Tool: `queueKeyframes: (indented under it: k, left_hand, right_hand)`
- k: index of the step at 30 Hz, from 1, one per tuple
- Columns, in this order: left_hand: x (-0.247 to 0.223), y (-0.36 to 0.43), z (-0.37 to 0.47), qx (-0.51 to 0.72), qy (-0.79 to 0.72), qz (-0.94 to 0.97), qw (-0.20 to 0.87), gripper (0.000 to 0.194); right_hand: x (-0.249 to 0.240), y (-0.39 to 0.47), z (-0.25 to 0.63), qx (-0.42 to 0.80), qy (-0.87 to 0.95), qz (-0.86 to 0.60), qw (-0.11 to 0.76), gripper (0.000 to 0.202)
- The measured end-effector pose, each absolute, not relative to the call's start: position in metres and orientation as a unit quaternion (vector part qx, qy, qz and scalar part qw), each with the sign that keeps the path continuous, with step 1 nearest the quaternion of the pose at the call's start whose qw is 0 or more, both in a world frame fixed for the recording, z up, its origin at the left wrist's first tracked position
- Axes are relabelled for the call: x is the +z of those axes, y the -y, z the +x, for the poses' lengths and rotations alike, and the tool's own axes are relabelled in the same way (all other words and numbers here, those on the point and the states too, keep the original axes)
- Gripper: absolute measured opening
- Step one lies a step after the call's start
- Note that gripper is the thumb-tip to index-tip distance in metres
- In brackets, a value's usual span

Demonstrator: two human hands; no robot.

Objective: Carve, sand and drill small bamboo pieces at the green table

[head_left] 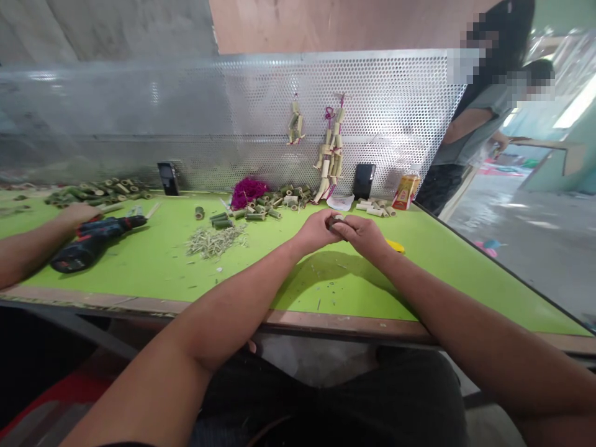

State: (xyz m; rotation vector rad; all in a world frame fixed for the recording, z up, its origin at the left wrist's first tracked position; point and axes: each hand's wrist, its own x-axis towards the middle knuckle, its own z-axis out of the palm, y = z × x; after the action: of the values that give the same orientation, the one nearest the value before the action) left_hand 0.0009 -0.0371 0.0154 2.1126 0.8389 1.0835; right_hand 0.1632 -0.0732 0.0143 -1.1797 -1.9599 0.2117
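Observation:
My left hand [320,231] and my right hand [363,233] meet above the green table, both closed. Between them is a short bamboo piece [339,217] with a pale end, gripped by my left hand. My right thumb presses against a small dark edge there, too small to make out. A yellow object [395,246] shows just beside my right wrist, partly hidden by it. Beyond my hands stand cut green bamboo pieces [255,216], and peeled pale pieces [372,207] lie to the right. Thin bamboo shavings [215,241] are heaped to the left.
At left, another person's hand [81,214] is by a cordless drill [95,242] and a bamboo pile [100,191]. Purple string [249,191], two phones [168,178] [364,180] and a bottle [406,189] line the back. Strung bamboo figures [331,149] hang on the perforated panel [395,93].

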Motion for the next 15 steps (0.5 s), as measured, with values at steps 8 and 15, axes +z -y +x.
queueKeyframes:
  k: [8, 15]
  left_hand:
    - [0.0187, 0.0470, 0.0006, 0.345, -0.327, 0.814, 0.334, 0.041]
    - [0.0169, 0.0451, -0.0005, 0.367, -0.311, 0.801, 0.356, 0.043]
  right_hand:
    - [0.0189, 0.0705, 0.1721, 0.099, 0.719, -0.488, 0.485, 0.041]
    - [0.0178, 0.0695, 0.1702, 0.109, 0.754, -0.467, 0.449, 0.038]
